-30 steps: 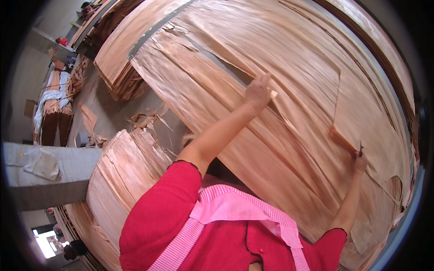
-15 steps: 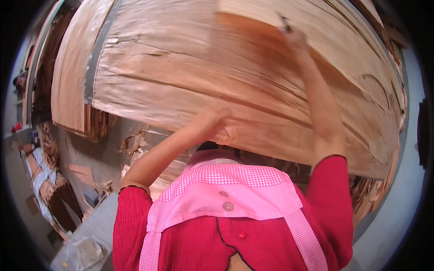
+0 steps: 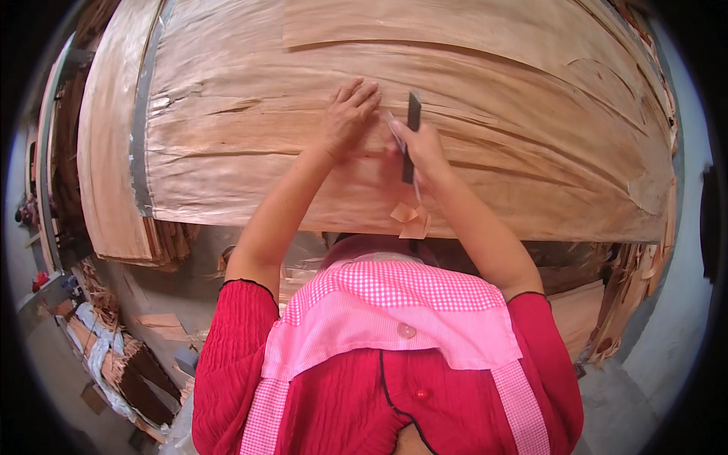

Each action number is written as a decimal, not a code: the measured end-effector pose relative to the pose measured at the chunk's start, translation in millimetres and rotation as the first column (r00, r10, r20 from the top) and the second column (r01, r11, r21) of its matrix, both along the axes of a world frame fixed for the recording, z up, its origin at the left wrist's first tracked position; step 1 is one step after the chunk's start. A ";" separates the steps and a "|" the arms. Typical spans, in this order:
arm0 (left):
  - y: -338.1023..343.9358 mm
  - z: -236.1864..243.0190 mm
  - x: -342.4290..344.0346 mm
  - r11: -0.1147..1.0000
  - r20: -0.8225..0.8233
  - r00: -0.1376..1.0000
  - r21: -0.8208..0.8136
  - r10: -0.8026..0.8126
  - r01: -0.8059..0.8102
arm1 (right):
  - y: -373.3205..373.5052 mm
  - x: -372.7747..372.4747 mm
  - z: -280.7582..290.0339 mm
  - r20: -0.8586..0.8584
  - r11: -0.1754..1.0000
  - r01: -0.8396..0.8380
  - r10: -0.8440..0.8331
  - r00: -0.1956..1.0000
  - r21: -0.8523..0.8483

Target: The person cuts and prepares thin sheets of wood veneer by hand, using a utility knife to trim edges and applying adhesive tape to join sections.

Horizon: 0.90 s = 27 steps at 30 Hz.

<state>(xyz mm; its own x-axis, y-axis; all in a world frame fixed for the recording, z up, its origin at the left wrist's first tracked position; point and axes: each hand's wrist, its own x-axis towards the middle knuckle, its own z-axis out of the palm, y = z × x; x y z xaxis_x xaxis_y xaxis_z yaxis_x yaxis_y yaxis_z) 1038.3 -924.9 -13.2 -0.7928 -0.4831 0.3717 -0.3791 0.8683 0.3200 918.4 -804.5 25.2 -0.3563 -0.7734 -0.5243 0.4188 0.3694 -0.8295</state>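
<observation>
A broad, light-brown wood veneer sheet lies on top of a stack before me, with long wrinkles and cracks along its grain. My left hand rests on it near the middle, palm down and fingers stretched out. Just to the right, my right hand grips a dark, flat blade that stands out past the fingers at both ends. A thin pale strip shows by that hand's fingertips, too blurred to name. Small veneer scraps sit at the near edge. Farther off, another veneer sheet overlaps this one.
A grey bar runs along the stack's left end, with more stacked veneer beyond it. At lower left stands a tied bundle of veneer on the floor. A pale wall closes off the right side.
My right hand has come back from the far right toward me, with the blade. My left hand has gone from the near edge to farther up the veneer. The far sheet's raised edge now lies flatter.
</observation>
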 end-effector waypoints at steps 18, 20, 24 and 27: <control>1.8 8.6 13.8 0.949 0.111 0.990 -0.295 -0.082 0.112 | -33.3 -12.4 -22.9 -0.090 0.963 -0.223 0.238 0.967 0.148; -1.3 6.0 13.1 0.945 0.184 0.982 -0.310 -0.052 0.108 | -8.8 -38.0 -27.2 -0.906 0.926 -0.262 0.339 0.252 0.273; 16.1 41.3 -25.9 0.999 0.162 0.987 0.047 0.017 -0.025 | 49.4 -94.4 4.5 -0.168 0.985 0.055 -0.028 0.985 0.164; 52.3 37.0 -79.6 0.979 -0.189 0.982 0.191 -0.028 0.065 | 51.1 -106.8 3.3 -0.142 0.982 0.150 -0.134 0.981 0.111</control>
<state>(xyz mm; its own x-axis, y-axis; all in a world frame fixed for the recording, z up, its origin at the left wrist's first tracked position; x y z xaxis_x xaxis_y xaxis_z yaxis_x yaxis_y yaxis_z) 958.7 -872.6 23.9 -0.7429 -0.5249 0.4154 -0.2582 0.7973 0.5456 811.6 -753.4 28.5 -0.5311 -0.6436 -0.5511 0.3626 0.4151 -0.8344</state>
